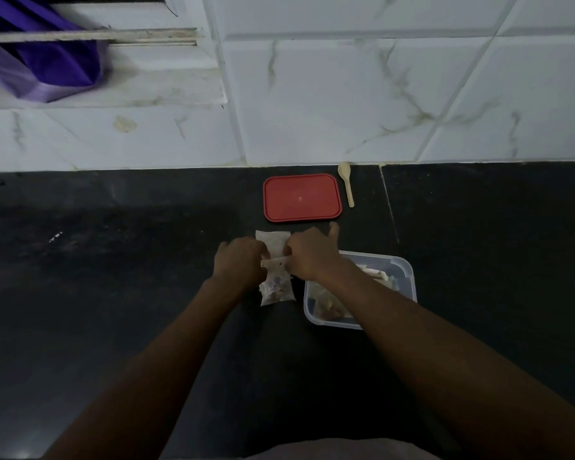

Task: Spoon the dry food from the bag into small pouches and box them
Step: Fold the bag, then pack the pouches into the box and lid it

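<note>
Head | L hand [238, 260] & R hand [312, 257] pinch pouch [277, 292] top | box [408, 277] beside

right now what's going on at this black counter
A person is working at the dark stone counter. The left hand and right hand pinch the top strip of a small clear plastic pouch of dry food, apparently sealing it. Just right of it, a clear rectangular plastic box already holds filled pouches. A flat red rectangular lid lies farther back, with a pale wooden spoon unused beside it.
</note>
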Demonstrator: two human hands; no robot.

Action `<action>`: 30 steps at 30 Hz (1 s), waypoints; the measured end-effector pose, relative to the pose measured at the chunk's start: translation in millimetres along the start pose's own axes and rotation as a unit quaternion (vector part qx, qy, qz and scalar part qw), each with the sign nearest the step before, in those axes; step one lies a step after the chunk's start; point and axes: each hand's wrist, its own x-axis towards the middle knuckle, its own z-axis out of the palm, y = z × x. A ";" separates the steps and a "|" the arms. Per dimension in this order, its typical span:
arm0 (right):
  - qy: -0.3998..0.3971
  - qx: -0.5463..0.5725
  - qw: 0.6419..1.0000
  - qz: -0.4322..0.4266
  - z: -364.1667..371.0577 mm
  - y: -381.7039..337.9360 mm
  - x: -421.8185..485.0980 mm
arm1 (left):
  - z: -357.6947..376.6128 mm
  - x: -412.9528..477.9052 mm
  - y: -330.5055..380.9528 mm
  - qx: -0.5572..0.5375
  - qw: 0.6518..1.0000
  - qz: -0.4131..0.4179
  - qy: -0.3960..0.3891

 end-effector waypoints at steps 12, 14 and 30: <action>0.060 0.257 0.964 -0.019 -37.5 35.8 -19.9 | -43.9 1.3 4.3 -0.269 0.963 0.020 -0.011; 0.084 0.318 0.944 -0.034 -46.8 48.0 -28.3 | -57.6 -2.1 11.6 -0.282 0.958 0.041 0.031; 0.037 0.327 0.944 0.035 -62.6 147.6 -129.9 | -33.1 -9.9 119.4 -0.314 0.922 0.223 -0.042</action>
